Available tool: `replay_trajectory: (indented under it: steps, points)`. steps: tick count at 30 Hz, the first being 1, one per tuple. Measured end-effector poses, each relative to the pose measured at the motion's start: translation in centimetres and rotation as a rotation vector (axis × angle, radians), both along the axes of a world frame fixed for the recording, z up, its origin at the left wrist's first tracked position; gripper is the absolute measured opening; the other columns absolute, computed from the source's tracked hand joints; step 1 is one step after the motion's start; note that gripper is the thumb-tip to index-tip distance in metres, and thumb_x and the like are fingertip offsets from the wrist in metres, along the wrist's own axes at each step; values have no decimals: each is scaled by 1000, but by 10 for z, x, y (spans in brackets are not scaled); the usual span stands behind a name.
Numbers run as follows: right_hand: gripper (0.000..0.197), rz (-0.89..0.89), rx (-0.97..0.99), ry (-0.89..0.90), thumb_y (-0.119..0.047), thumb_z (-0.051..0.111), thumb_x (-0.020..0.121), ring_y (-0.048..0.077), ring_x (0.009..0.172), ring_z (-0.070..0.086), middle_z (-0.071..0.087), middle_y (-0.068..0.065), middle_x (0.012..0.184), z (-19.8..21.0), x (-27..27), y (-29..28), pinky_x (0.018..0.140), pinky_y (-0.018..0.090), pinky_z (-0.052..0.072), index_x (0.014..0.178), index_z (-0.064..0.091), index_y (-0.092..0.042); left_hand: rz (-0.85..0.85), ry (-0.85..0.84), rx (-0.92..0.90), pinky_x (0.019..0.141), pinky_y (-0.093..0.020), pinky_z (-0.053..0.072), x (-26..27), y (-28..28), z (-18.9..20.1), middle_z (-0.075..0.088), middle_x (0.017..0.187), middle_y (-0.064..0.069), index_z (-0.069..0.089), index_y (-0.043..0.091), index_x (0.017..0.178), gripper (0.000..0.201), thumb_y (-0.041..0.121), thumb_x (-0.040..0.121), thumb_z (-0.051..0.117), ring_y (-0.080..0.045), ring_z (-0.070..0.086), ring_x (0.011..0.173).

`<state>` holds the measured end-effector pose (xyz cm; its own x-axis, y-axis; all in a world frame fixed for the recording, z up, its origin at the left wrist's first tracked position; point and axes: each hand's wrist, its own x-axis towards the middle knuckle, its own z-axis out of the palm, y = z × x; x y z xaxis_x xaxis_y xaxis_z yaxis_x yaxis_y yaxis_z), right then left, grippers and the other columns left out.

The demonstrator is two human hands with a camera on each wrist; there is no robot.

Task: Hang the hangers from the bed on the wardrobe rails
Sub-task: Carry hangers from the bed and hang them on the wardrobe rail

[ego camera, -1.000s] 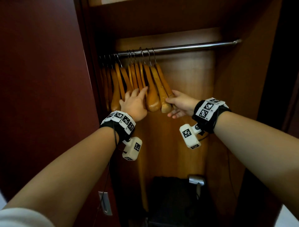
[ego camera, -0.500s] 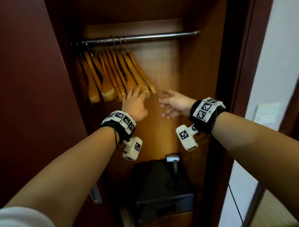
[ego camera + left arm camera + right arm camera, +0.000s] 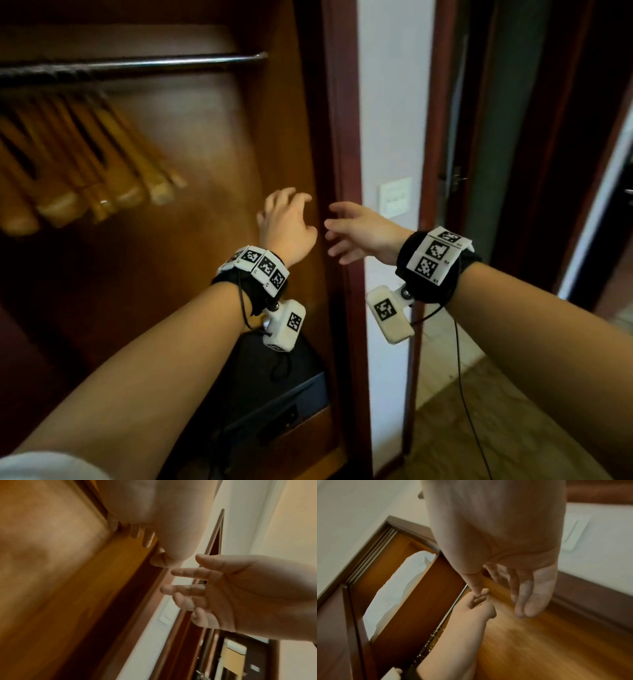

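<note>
Both hands off hangers (image 3: 102,178); left hand (image 3: 286,228), right hand (image 3: 363,233) empty, fingers spread.

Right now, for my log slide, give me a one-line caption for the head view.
Both hands, left hand and right hand, open and empty beside wooden hangers hanging on the wardrobe rail.

The hangers (image 3: 85,171) are smeared by motion blur and cut off by the head view's left edge; their hooks on the rail (image 3: 137,65) cannot be made out. In the left wrist view the left hand (image 3: 154,513) is cropped at the top, its fingertips (image 3: 147,540) barely showing.
</note>
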<state>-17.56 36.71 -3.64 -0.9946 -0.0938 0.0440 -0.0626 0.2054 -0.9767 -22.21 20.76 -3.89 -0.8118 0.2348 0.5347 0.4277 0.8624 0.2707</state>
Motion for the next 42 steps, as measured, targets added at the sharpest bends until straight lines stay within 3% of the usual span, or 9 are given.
replay_trajectory:
  steps: [4, 6, 10, 17, 21, 26, 31, 39, 42]
  points:
    - [55, -160, 40, -11, -26, 59, 99, 25, 85, 67, 62, 17, 117, -12, 43, 86, 82, 44, 59, 149, 35, -21, -187, -81, 83, 109, -45, 34, 20, 103, -12, 43, 145, -1, 51, 24, 135, 52, 18, 85, 60, -28, 33, 136]
    - [56, -251, 35, -19, -25, 59, 99, 24, 82, 67, 63, 17, 116, -19, 69, 132, 79, 41, 59, 149, 35, -17, -271, -136, 94, 110, -46, 34, 34, 158, -19, 44, 144, -3, 52, 24, 134, 50, 19, 85, 61, -29, 35, 136]
    - [49, -456, -30, -72, -18, 56, 101, 21, 71, 60, 60, 9, 90, -37, 141, 230, 59, 30, 54, 146, 38, -15, -426, -242, 103, 108, -45, 37, 78, 275, -34, 49, 139, -6, 55, 24, 131, 48, 20, 84, 62, -30, 42, 130]
    - [50, -796, -107, -134, -25, 57, 100, 26, 87, 64, 61, 19, 119, -70, 298, 376, 67, 34, 56, 146, 40, -17, -738, -390, 62, 107, -42, 40, 193, 463, -63, 51, 134, -11, 58, 21, 127, 44, 24, 83, 62, -31, 48, 126]
    - [46, -1026, -158, -149, -26, 58, 99, 26, 83, 64, 61, 11, 104, -92, 400, 433, 78, 43, 57, 142, 45, -16, -974, -447, -28, 106, -40, 41, 284, 556, -82, 52, 134, -12, 59, 18, 127, 45, 22, 83, 62, -29, 50, 126]
    - [48, -1298, -227, -191, -26, 57, 100, 27, 88, 65, 60, 19, 121, -118, 528, 469, 81, 43, 58, 145, 42, -16, -1251, -500, -160, 105, -38, 42, 406, 641, -103, 54, 134, -8, 59, 21, 126, 54, 34, 74, 56, -27, 53, 122]
    - [47, -1577, -305, -254, -25, 56, 101, 27, 90, 64, 59, 15, 115, -146, 639, 474, 81, 41, 57, 144, 42, -14, -1489, -575, -300, 105, -46, 43, 524, 694, -139, 51, 136, -5, 57, 26, 126, 48, 32, 78, 59, -27, 52, 123]
    - [44, -2029, -457, -279, -23, 59, 99, 26, 78, 66, 60, 14, 104, -176, 755, 449, 68, 37, 58, 140, 46, -12, -1880, -650, -557, 105, -45, 44, 676, 737, -183, 53, 138, -4, 55, 24, 129, 57, 36, 73, 53, -27, 52, 124]
    - [44, -2199, -507, -299, -23, 60, 99, 28, 83, 66, 61, 15, 108, -185, 782, 425, 75, 41, 58, 140, 47, -12, -2012, -661, -616, 104, -44, 45, 720, 738, -201, 55, 135, -7, 57, 21, 128, 52, 33, 77, 56, -28, 54, 122]
